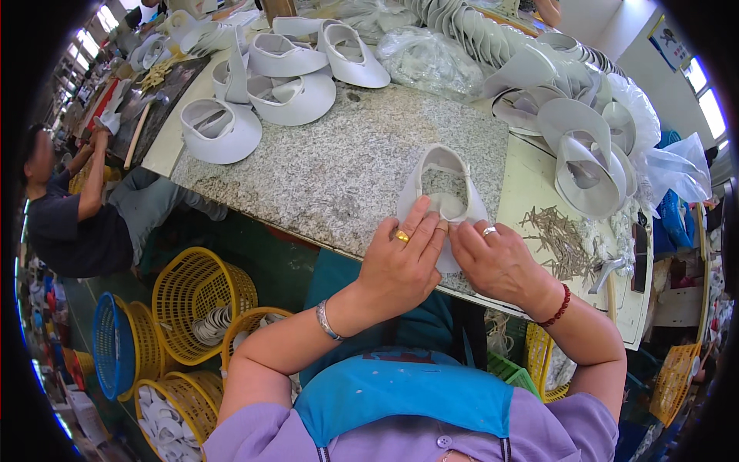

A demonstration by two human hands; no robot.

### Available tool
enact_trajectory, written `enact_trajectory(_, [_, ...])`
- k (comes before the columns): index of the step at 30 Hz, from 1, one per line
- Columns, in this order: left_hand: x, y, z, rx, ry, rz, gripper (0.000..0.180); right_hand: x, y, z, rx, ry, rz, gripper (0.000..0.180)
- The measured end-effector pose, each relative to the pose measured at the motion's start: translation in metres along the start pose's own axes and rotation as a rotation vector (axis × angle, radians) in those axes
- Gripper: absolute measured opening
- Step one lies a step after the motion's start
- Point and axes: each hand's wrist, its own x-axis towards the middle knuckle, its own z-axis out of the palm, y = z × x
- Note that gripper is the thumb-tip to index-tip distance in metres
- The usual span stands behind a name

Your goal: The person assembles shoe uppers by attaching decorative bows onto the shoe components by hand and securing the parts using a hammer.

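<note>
A white shoe upper point(474, 206) lies at the front edge of the stone worktop, its opening facing up. My left hand point(406, 262) holds its near end, with fingers stretched together over the edge and the thumb hidden below. Close beside it, my right hand point(500, 260) grips the same end with bent fingers. The fingertips of both hands nearly meet there, and they cover whatever detail lies between them. Part of the upper hangs below the hands toward my lap.
White shoe uppers point(223, 142) stand at the back left; more are heaped at the right point(593, 154). A clear plastic bag point(431, 65) lies behind. Thin brown strips point(558, 239) and a metal-headed tool point(608, 275) are at right. Yellow baskets point(192, 300) stand lower left; a co-worker point(85, 204) sits beyond.
</note>
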Motion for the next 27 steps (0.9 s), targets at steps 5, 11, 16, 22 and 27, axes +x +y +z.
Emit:
enact_trajectory(5, [0.000, 0.002, -0.001, 0.039, -0.035, 0.011, 0.052, -0.014, -0.003, 0.004, 0.467, 0.241, 0.318, 0.035])
enact_trajectory(11, [0.005, 0.004, -0.006, 0.216, -0.104, 0.082, 0.054, -0.019, -0.018, 0.013, 0.508, 0.350, 0.418, 0.037])
enact_trajectory(16, [0.015, 0.001, -0.013, 0.273, -0.148, 0.184, 0.049, -0.020, -0.022, 0.015, 0.505, 0.381, 0.440, 0.037])
enact_trajectory(22, [0.028, -0.006, -0.018, 0.321, -0.208, 0.349, 0.036, -0.021, -0.024, 0.016, 0.510, 0.390, 0.452, 0.037])
enact_trajectory(27, [0.034, -0.007, -0.017, 0.348, -0.308, 0.434, 0.034, -0.027, -0.019, 0.011, 0.525, 0.377, 0.444, 0.038])
